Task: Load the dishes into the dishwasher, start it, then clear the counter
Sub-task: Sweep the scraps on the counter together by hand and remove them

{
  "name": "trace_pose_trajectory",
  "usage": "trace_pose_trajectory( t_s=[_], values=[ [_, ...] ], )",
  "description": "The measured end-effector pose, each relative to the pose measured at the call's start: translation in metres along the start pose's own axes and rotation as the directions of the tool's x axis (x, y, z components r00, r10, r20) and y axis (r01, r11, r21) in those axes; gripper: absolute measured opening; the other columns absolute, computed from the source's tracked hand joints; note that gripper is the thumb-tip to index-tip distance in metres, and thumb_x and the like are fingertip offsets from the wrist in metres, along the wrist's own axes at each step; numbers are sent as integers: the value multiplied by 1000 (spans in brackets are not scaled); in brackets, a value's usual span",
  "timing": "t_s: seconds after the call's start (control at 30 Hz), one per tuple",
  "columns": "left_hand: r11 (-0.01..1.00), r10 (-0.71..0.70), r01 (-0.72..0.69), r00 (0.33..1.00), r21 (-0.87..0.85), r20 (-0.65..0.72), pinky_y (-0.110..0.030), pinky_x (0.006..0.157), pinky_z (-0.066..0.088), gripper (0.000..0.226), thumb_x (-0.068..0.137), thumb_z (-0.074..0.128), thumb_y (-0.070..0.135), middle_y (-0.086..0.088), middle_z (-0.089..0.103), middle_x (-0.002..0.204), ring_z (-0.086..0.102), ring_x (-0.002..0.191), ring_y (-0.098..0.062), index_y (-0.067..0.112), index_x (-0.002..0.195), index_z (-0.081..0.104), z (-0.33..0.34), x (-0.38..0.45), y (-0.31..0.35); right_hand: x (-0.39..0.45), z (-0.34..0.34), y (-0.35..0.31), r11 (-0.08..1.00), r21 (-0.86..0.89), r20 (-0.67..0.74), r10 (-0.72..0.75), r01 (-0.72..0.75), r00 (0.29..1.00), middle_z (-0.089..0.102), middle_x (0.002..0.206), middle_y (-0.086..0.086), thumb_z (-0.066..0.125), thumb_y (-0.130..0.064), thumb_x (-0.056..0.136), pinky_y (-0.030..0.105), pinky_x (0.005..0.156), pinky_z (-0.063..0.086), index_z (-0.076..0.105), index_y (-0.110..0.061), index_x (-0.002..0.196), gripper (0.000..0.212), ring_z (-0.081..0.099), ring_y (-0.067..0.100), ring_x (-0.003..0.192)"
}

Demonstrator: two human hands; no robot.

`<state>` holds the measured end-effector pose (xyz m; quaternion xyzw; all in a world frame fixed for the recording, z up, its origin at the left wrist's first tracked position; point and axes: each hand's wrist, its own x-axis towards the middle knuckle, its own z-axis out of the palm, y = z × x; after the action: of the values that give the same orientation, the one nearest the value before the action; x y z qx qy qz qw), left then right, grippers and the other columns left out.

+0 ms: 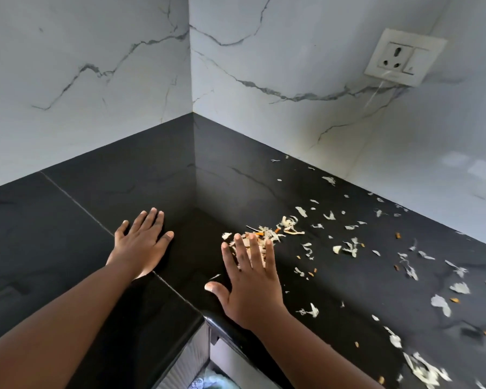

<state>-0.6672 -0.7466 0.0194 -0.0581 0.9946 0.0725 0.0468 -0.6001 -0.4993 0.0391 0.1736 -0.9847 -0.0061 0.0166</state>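
My left hand (142, 242) lies flat on the black counter (101, 192), fingers straight and loosely together, thumb out, holding nothing. My right hand (251, 287) is flat too, fingers spread, fingertips on a small heap of vegetable scraps (267, 237), pale shreds with orange bits. More scraps (441, 303) scattered across counter to the right, well apart from heap, running toward near edge. White marble-look walls (96, 66) meet at the corner; socket plate (404, 57) on right wall.

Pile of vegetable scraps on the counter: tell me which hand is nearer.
Right. The right hand has fingertips on the pile of scraps; the left hand rests flat on bare counter, apart.
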Motion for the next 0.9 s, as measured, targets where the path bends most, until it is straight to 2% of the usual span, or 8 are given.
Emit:
trace_pose_trajectory(
  t_s=[0.1, 0.23, 0.37, 0.43, 0.5, 0.6, 0.77, 0.9],
  values=[
    [1000, 1, -1, 1000, 2, -8, -42, 119, -2, 66, 98, 15, 56, 8, -5, 162, -8, 148, -10, 24, 155, 3, 2, 1, -1, -33, -8, 20, 998, 42, -88, 56, -53, 994, 37, 152, 9, 20, -68, 95, 55, 111, 9, 39, -22, 146, 72, 26, 33, 143],
    [1000, 17, -17, 1000, -18, -16, -44, 119, 1, 74, 95, 13, 63, 3, -1, 163, -3, 149, -15, 19, 155, 8, 1, -4, 1, -105, -18, 65, 923, 68, -101, 385, -379, 918, 41, 150, 5, 13, -70, 93, 48, 112, 9, 44, -21, 143, 77, 32, 28, 141],
    [1000, -23, 24, 1000, -8, 20, -49, 118, 6, 93, 84, 0, 72, -6, 3, 163, 1, 149, -26, 12, 155, 9, -3, -27, 19, -201, -16, 112, 671, 74, 50, 736, -737, 675, 11, 161, 3, -21, -88, 61, 42, 118, -4, 16, -21, 153, 120, 2, 22, 149],
    [1000, -12, 12, 1000, 6, 14, -50, 118, 7, 96, 84, 1, 73, -13, 6, 162, 3, 148, -32, 8, 154, 9, 1, -47, 35, -241, -14, 123, 512, 118, 100, 847, -851, 523, 3, 162, 5, -19, -96, 48, 41, 120, 0, 9, -18, 154, 135, -2, 23, 149],
    [999, 33, -33, 999, 2, -17, -49, 118, 8, 100, 82, 0, 74, -16, 10, 160, 6, 148, -33, 4, 153, 11, 7, -67, 49, -265, -14, 120, 416, 145, 153, 887, -898, 436, 1, 162, 7, -11, -102, 40, 39, 119, 2, 7, -13, 154, 145, -1, 24, 149],
    [996, 90, -90, 996, -4, -20, -47, 119, 7, 105, 79, -2, 77, -17, 9, 160, 6, 148, -33, 2, 153, 10, 15, -88, 57, -267, -13, 110, 451, 133, 212, 857, -883, 470, -3, 162, 8, -9, -103, 36, 39, 119, -2, 1, -10, 153, 150, -6, 26, 148],
    [991, 122, -121, 992, 50, -12, -44, 120, 4, 110, 74, -10, 79, -14, 2, 162, 0, 149, -29, 4, 153, 3, 22, -113, 64, -227, -13, 87, 675, 114, 229, 696, -729, 680, -18, 159, 10, -4, -103, 38, 39, 116, -14, -15, -7, 151, 148, -21, 28, 145],
    [995, 63, -64, 998, 74, 13, -43, 121, 2, 113, 70, -12, 81, -12, -4, 162, -5, 149, -27, 6, 153, -3, 20, -121, 70, -195, -6, 75, 739, 141, 221, 625, -659, 749, -18, 159, 14, -11, -99, 44, 42, 118, -13, -17, -4, 149, 142, -24, 29, 144]
  ],
)
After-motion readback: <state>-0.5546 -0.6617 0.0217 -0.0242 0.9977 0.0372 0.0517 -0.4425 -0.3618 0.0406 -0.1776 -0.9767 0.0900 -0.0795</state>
